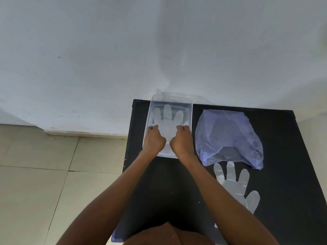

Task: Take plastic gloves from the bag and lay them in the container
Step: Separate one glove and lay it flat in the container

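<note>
A clear plastic container (190, 114) sits at the table's far left. A see-through plastic glove (168, 119) lies flat inside it, fingers pointing away from me. My left hand (153, 140) pinches the glove's left edge and my right hand (182, 140) pinches its right edge, both over the container. A crumpled bluish plastic bag (228, 137) lies just right of the container. A second plastic glove (235, 184) lies flat on the table in front of the bag.
The black table (283, 174) stands against a white wall (123, 50). Its left edge runs close beside the container. Beige floor tiles (44, 174) lie to the left. A small white scrap (216, 225) rests near the front edge.
</note>
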